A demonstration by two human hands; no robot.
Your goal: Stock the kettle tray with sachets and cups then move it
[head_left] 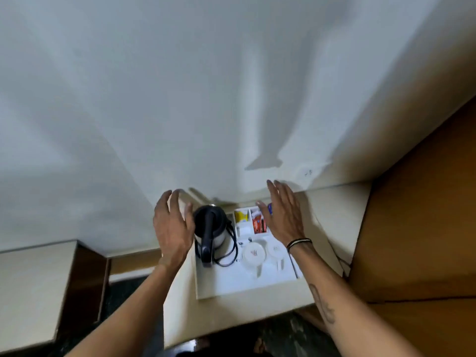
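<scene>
A white kettle tray (247, 282) lies on a cream counter against the wall. On its left stands a steel kettle (211, 228) with a black lid, handle and coiled cord. Small compartments at the back hold a yellow sachet (241, 216) and red sachets (258, 225). Two white cups (253, 253) (275, 249) sit upside down at the front right. My left hand (172, 228) hovers open just left of the kettle. Over the tray's right back corner, my right hand (283, 215) is spread open, empty.
The cream counter (334, 220) ends at a white wall behind and a brown wooden panel (417, 228) on the right. A lower cream unit (31, 292) stands at the left, with a dark floor gap between.
</scene>
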